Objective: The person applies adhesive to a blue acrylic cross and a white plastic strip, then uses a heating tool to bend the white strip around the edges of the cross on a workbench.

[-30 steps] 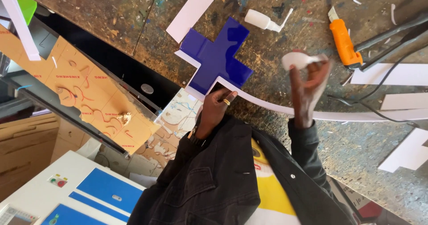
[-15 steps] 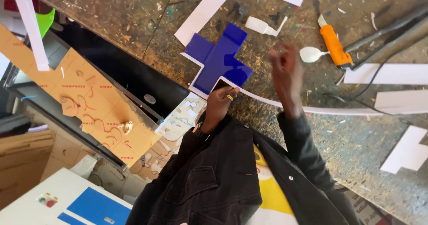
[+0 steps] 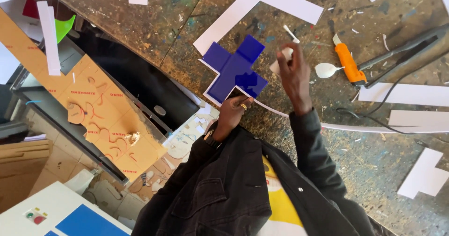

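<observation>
A dark blue cross-shaped plastic piece [image 3: 232, 70] with a white backing lies on the worn, paint-stained workbench [image 3: 154, 25]. My left hand [image 3: 232, 112], a ring on one finger, presses on the cross's near edge, where a long thin white strip [image 3: 374, 127] starts and runs off to the right. My right hand [image 3: 294, 72] is just right of the cross, closed around a small white bottle [image 3: 279, 62] whose thin nozzle points away from me.
A white spoon-shaped scrap [image 3: 326, 70] and an orange utility knife [image 3: 348, 63] lie right of my right hand. Wide white strips [image 3: 262, 2] and offcuts [image 3: 423, 175] are scattered about, with a black cable [image 3: 374, 119]. A brown sheet with cut-outs [image 3: 107, 119] lies off the bench's left edge.
My right hand let go of the white spoon-shaped scrap, which now lies on the bench. It moved left toward the cross and closed on the white bottle. My left hand stayed on the cross.
</observation>
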